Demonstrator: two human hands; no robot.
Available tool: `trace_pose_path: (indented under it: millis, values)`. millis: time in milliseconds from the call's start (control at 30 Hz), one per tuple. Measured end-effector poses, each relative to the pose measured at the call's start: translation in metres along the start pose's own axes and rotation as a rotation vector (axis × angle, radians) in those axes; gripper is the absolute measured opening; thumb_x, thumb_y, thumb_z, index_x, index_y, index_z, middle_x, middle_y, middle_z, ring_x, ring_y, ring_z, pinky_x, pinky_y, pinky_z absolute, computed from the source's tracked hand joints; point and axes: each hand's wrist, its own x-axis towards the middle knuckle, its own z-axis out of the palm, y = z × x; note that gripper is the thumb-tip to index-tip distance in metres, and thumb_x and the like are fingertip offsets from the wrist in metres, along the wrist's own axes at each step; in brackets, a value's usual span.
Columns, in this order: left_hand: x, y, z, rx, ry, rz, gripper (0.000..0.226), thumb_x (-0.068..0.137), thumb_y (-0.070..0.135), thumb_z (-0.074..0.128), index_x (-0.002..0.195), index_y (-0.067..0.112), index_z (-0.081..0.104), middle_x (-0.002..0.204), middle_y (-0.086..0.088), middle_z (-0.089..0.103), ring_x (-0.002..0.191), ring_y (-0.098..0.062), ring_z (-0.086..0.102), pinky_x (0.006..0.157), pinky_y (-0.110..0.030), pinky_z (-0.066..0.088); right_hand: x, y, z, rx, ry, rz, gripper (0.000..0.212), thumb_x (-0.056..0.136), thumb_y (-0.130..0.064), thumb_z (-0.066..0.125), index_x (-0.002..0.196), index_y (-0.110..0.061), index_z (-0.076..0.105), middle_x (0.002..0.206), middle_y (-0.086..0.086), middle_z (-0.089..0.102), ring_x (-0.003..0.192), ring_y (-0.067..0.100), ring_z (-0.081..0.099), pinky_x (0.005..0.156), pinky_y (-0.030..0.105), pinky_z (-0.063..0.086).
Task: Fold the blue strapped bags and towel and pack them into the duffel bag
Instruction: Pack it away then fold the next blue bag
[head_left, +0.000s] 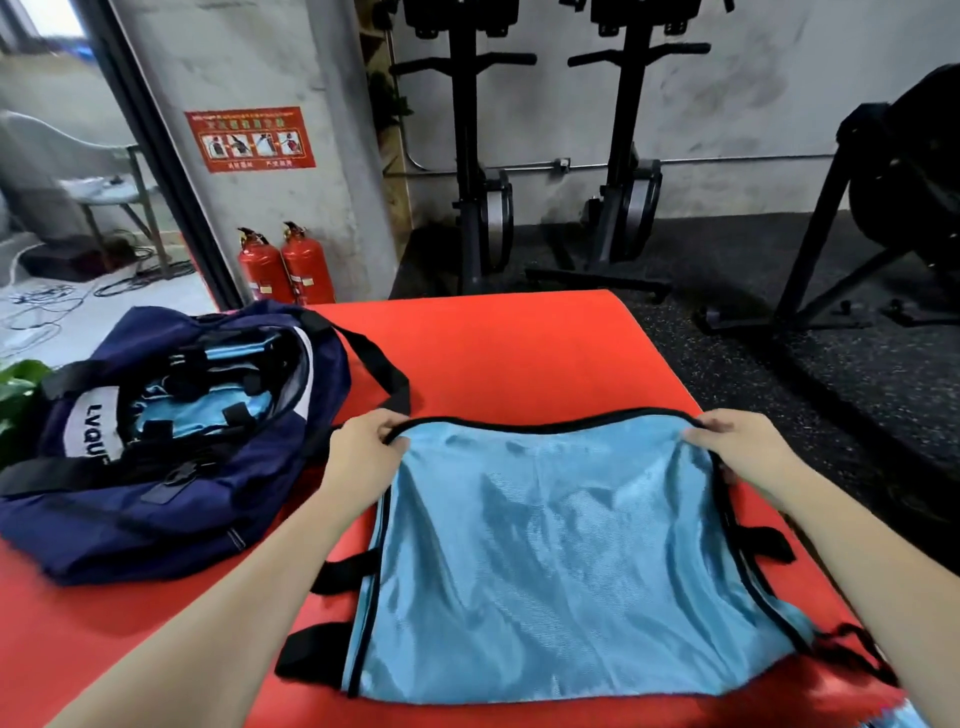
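Red table (519, 353) carries a flat blue bag (550, 566); left hand (363, 441) and right hand (737, 447) pinch its far corners, duffel (156, 499) open alongside.

Left hand (366, 441), right hand (737, 441) pinch far corners of blue bag (561, 561) on red mat (519, 353); duffel bag (171, 441) left.

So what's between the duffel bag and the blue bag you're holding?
In the head view, bare red mat, crossed by the duffel bag's black strap and the left hand gripping the blue bag's far corner.
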Motion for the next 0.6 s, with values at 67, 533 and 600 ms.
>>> trace_pose_path:
  millis: [67, 533, 600]
  values:
    - [0.005, 0.005, -0.001, -0.065, 0.062, 0.002, 0.023, 0.087, 0.010, 0.065, 0.099, 0.028, 0.073, 0.087, 0.011, 0.071, 0.085, -0.007, 0.064, 0.077, -0.023, 0.045, 0.001, -0.008, -0.002, 0.067, -0.006, 0.001, 0.003, 0.087, -0.014, 0.076, 0.089, -0.012, 0.075, 0.085, 0.005, 0.073, 0.076, 0.016, 0.062, 0.073, 0.031, 0.045]
    - [-0.071, 0.047, 0.036, -0.014, -0.064, 0.317, 0.036, 0.092, 0.009, 0.064, 0.129, 0.011, 0.063, 0.138, -0.006, 0.059, 0.132, -0.020, 0.051, 0.107, -0.009, 0.021, -0.098, -0.051, 0.064, -0.388, 0.021, -0.455, 0.034, 0.096, -0.019, 0.064, 0.128, -0.008, 0.060, 0.126, 0.008, 0.059, 0.114, 0.022, 0.057, 0.104, 0.036, 0.044]
    - [-0.102, 0.045, 0.055, 0.011, -0.181, 0.321, 0.041, 0.096, 0.025, 0.060, 0.136, 0.017, 0.057, 0.148, -0.006, 0.050, 0.141, -0.018, 0.041, 0.116, -0.018, 0.020, -0.135, -0.047, 0.082, -0.425, -0.145, -0.486, 0.038, 0.100, -0.032, 0.058, 0.132, -0.012, 0.058, 0.132, 0.001, 0.056, 0.117, 0.013, 0.053, 0.105, 0.022, 0.036]
